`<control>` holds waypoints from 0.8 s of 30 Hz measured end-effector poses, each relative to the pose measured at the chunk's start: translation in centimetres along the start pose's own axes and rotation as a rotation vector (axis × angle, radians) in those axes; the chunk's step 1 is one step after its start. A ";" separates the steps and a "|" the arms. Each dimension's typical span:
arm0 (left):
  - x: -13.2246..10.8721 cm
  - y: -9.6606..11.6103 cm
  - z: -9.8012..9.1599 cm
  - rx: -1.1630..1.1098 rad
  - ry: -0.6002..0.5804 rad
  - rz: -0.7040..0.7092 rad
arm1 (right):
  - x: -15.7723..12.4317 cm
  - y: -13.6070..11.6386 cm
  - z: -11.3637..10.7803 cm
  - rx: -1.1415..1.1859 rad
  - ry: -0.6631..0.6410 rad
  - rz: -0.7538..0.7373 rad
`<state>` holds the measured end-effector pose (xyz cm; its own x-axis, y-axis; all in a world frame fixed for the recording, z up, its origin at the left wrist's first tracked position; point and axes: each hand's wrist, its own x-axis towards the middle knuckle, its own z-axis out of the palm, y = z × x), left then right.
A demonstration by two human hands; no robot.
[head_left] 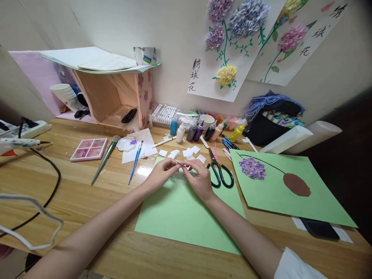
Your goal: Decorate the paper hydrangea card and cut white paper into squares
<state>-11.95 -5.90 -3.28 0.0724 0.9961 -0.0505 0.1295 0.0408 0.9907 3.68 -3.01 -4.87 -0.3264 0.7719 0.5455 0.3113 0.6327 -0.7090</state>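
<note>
My left hand (163, 173) and my right hand (199, 179) meet over the top part of a green sheet (188, 217). Both are closed, fingertips pinched together on a small thin piece that looks like paper (181, 164), mostly hidden by the fingers. Small white paper squares (190, 152) lie just beyond my hands. Black-handled scissors (220, 174) rest right beside my right hand, partly on the green sheet.
A second green sheet (279, 201) with a purple flower (252, 168) and brown oval is at right. Paint bottles (198, 131) stand behind. Brushes (135, 162), a palette (89, 150) and a glue gun (20, 143) with a black cable lie left.
</note>
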 end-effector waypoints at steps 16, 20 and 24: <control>0.4 -0.3 -0.3 -0.054 0.102 0.041 | -0.3 0.2 0.3 -0.109 -0.090 -0.153; 0.5 -0.5 -0.3 -0.067 0.099 0.035 | -0.3 0.1 0.3 -0.128 -0.096 -0.179; 0.5 -0.5 -0.4 -0.085 0.093 0.021 | -0.3 0.3 0.3 -0.131 -0.084 -0.193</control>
<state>-12.34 -5.36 -3.76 -0.0180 0.9996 -0.0216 0.0444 0.0224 0.9988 3.59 -3.07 -5.36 -0.4624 0.6317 0.6222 0.3470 0.7747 -0.5286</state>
